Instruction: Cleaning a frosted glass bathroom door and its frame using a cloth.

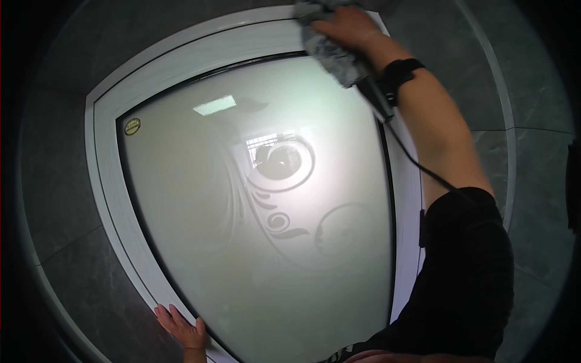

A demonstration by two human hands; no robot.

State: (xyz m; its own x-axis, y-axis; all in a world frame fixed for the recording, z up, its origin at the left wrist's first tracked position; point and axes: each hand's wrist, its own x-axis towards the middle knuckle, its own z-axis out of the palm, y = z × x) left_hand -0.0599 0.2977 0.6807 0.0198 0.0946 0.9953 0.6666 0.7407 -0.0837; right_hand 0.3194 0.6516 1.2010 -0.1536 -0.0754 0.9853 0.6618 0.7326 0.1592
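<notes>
A white-framed window (102,181) with a frosted glass pane (190,190) fills the middle of the view; swirl patterns and light reflections show on the pane. My right hand (349,29) grips a grey, mottled cloth (333,56) at the frame's upper right corner, its fingers partly hidden. My left hand (182,327) rests flat on the frame's lower left side, fingers spread, holding nothing. Close to my right wrist, which wears a black band, is a black device with a cable (374,97); how it is attached cannot be told.
Dark grey tiles (472,90) surround the frame, with a pale curved strip (501,95) on the right. A round sticker (132,127) is on the pane's upper left corner. A dark object (573,186) stands at the far right edge. The black cable runs along my right arm.
</notes>
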